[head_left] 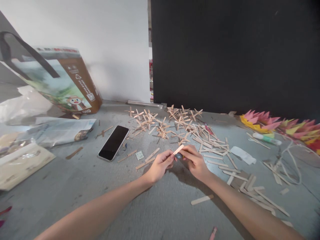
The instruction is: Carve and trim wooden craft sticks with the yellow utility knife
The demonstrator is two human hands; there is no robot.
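Observation:
My left hand [162,162] is closed, its thumb and fingers pinching the lower end of a wooden craft stick [179,149]. The stick points up and to the right. Close against it, my right hand [196,161] is closed around a small dark object [178,155], mostly hidden by the fingers, so its kind cannot be made out. Beyond both hands lies a pile of craft sticks [162,128], many joined into crosses. Loose craft sticks [210,143] spread to the right, and a single stick [202,199] lies below my right hand.
A black-screened phone [114,142] lies on the grey table, left of the sticks. A printed carry bag [62,80] and plastic packets [60,131] stand farther left. At right are pink and yellow folded paper pieces [267,123], a glue tube [267,138] and a white cord [292,163].

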